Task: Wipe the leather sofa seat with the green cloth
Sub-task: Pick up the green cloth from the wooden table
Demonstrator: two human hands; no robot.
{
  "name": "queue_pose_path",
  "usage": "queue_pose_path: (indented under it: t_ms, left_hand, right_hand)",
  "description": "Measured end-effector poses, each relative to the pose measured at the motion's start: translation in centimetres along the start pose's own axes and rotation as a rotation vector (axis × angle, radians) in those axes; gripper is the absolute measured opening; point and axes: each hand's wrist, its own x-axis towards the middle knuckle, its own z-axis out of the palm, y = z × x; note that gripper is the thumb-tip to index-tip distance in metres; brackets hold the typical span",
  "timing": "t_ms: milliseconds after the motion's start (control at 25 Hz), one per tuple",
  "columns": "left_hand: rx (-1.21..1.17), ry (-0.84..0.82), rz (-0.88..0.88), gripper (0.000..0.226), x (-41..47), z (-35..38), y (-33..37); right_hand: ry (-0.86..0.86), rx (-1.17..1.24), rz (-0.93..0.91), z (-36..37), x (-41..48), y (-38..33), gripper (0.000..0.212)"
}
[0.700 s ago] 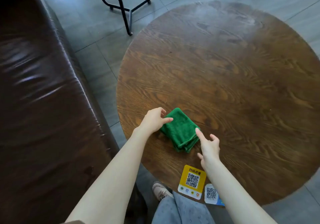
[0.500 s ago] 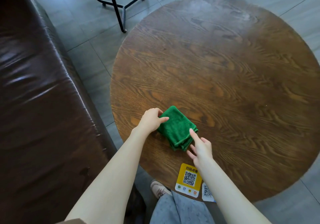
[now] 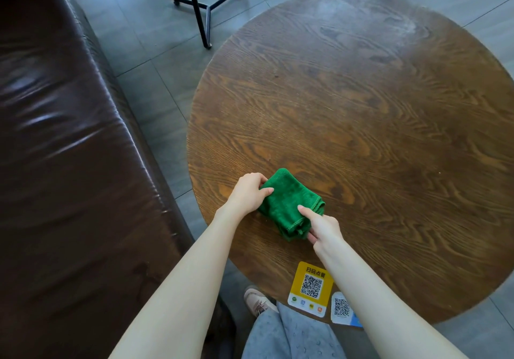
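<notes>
Since earlier frame: both hands closed in on cloth; right index finger, then hovering at its edge, now pressed on top. Left hand point(image 3: 249, 193) fingers clamped on cloth's 10 o'clock corner. Right hand point(image 3: 324, 226) thumb and fingers pinching 5 o'clock hem. Green cloth point(image 3: 289, 205) folded, lying on round table point(image 3: 361, 125) near its 7 o'clock rim. Likely light, soft, floppy, will sag once lifted; best gathered in fist. Sofa seat point(image 3: 64, 164) at 9 o'clock, unwiped.
</notes>
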Motion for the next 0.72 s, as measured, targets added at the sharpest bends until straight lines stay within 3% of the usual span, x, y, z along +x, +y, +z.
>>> queue_pose_path:
  t_ms: [160,400,720]
  left_hand:
    - [-0.110,0.033,-0.021,0.031,-1.4,-2.3,-1.2]
    - [-0.554,0.017,-0.096,0.030,-5.3,-7.1,-3.6]
    - [-1.074,0.139,0.054,0.037,-13.8,-12.7,-6.3]
  right_hand:
    - [-0.119,-0.013,-0.086,1.0,-1.1,-0.5,0.011]
    - [-0.366,-0.062,-0.242,4.2,-4.3,-2.5,0.029]
    - [-0.838,-0.198,-0.286,9.2,-11.8,-6.0,0.041]
